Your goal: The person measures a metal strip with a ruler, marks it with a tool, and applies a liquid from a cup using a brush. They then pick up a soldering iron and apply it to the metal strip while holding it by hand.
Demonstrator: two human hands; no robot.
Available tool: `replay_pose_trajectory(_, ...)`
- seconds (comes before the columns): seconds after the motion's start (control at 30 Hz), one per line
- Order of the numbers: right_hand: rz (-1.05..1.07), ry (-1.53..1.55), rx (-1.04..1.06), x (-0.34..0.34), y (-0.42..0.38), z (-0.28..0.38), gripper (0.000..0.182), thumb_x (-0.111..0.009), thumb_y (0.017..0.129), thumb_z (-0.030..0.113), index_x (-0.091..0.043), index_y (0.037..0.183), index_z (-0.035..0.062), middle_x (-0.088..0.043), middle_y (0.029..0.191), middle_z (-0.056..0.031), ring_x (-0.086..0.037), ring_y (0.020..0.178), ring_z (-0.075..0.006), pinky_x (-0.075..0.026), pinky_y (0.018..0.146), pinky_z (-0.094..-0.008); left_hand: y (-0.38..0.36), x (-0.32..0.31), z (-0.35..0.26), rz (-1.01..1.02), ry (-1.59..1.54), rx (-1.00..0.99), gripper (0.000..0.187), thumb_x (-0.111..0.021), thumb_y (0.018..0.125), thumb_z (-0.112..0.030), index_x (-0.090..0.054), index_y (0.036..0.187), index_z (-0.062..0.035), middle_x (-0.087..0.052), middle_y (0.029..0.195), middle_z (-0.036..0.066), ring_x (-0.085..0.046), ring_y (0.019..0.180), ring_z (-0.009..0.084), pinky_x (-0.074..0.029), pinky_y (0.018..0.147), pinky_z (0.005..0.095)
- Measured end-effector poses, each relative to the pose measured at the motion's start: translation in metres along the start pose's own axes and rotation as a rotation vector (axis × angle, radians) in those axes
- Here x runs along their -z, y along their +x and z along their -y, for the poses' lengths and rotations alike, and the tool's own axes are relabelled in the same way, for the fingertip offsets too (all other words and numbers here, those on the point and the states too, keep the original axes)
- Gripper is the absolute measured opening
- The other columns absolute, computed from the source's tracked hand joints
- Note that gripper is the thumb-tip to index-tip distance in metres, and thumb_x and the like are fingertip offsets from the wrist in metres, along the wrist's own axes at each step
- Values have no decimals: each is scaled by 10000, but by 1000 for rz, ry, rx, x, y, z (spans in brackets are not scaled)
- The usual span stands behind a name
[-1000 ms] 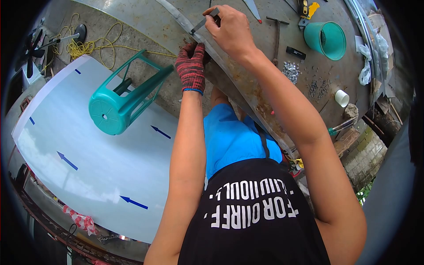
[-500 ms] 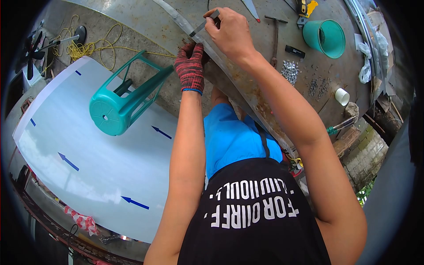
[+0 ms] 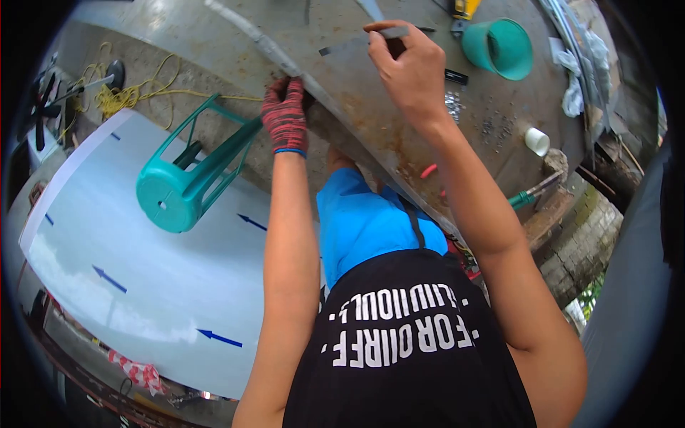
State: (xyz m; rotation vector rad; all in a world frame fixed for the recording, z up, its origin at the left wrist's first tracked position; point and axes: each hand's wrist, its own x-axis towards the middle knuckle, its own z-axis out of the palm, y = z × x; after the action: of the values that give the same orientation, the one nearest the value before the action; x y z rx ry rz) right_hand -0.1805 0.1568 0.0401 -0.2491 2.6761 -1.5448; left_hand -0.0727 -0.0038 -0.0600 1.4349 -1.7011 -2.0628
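My left hand (image 3: 285,118), in a red and black knitted glove, pinches the lower edge of a long grey metal strip (image 3: 258,39). The strip runs diagonally along the near edge of the metal-topped table (image 3: 364,89). Bare, my right hand (image 3: 412,68) is closed round a flat, narrow grey metal piece (image 3: 353,44) and hovers over the table to the right of the strip. The free end of this piece points left, a little apart from the strip. My left fingertips are partly hidden at the strip's underside.
A green bucket (image 3: 497,48), a white cup (image 3: 536,141) and small metal bits (image 3: 497,130) are on the table's right part. On the left, a green stool (image 3: 171,196) lies on a pale panel with blue arrows (image 3: 164,285). Yellow cord (image 3: 118,100) lies behind it.
My right hand has moved right with the flat metal piece, whose end has come away from the strip. My left hand still holds the strip. The whole view has shifted a little.
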Motion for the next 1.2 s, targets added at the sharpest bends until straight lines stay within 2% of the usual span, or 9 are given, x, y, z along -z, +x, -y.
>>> replay_pose_trajectory(0.1,-128,16,-129,69,-26,-18,144,-685,917,128,-747,997,24,-665,741,-71,-637,636,-126,-500,617,-291,12,8,14,17,156,-83,405,-735,943,-223,-632,1257,12,-677,1139,93,-633,994,187,-525,922,330)
replay_pose_trajectory(0.27,-487,-303,-355,215,-84,-66,168,-663,961,165,-748,1041,44,-690,787,-25,-613,690,-74,-503,642,-269,16,7,21,25,54,-48,368,-737,948,-240,-644,1217,-7,-682,1117,67,-632,963,169,-528,882,323)
replay_pose_trajectory(0.47,-826,-550,-500,333,-156,-154,185,-652,931,140,-753,1046,36,-729,791,-89,-685,724,-158,-530,658,-324,15,8,14,-6,115,-4,335,-744,944,-255,-649,1186,-45,-685,1082,52,-638,935,151,-528,826,305)
replay_pose_trajectory(0.6,-822,-583,-623,339,-172,-232,211,-646,890,177,-764,987,31,-741,857,-195,-728,797,-315,-547,718,-421,16,9,15,13,59,8,326,-731,952,-251,-637,1196,-57,-690,1067,65,-664,915,172,-559,824,336)
replay_pose_trajectory(0.67,-862,-506,-621,332,-178,-267,215,-638,902,155,-754,1019,16,-746,856,-168,-732,783,-255,-547,683,-379,23,12,21,43,59,-1,337,-722,959,-253,-630,1215,-55,-696,1070,76,-680,922,189,-572,813,339)
replay_pose_trajectory(0.77,-908,-7,-793,310,-173,-235,230,-612,944,97,-712,1109,-29,-740,906,-104,-692,732,-137,-517,606,-272,25,12,21,-7,92,17,368,-718,962,-265,-620,1254,-63,-698,1096,93,-683,951,206,-580,820,340)
replay_pose_trajectory(0.93,-772,82,-864,303,-221,-220,309,-689,919,158,-681,1161,-35,-745,963,-122,-693,744,-197,-533,654,-321,22,9,17,-12,76,31,373,-724,958,-268,-623,1254,-66,-692,1105,93,-680,959,209,-580,811,336)
replay_pose_trajectory(1.0,-609,-580,-767,307,-257,-224,387,-729,886,229,-659,1176,-17,-725,993,-149,-695,872,-298,-536,778,-407,20,9,17,-24,74,35,376,-725,957,-270,-623,1256,-66,-691,1108,93,-680,959,209,-578,806,334)
replay_pose_trajectory(1.2,-557,-827,-963,295,-317,-233,424,-747,864,329,-632,1134,24,-639,1102,-178,-628,1070,-382,-504,895,-483,23,11,20,-23,72,13,381,-721,959,-274,-619,1260,-62,-690,1106,94,-676,941,206,-572,806,339)
